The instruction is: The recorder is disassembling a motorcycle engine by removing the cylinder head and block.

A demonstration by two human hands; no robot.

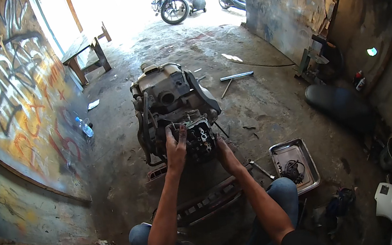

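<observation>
In front of my knees stands a large, grimy, partly stripped engine assembly [163,84] with hoses along its left side and a round dark opening. At its near end is an opened cylinder head [203,140], dark and oily, with bright metal parts inside. My left hand [177,144] grips its left side, with the fingers up over the edge. On the opposite side my right hand [223,149] is closed against the right edge, its fingertips partly hidden behind the part. Both hands look smudged with grease.
Right of my knee lies a metal tray [313,166] holding a dark part with cables; a wrench [262,169] lies beside it. A metal bar [236,76] rests beyond the engine. A black seat [339,107] is at right, a water bottle [86,129] by the left wall.
</observation>
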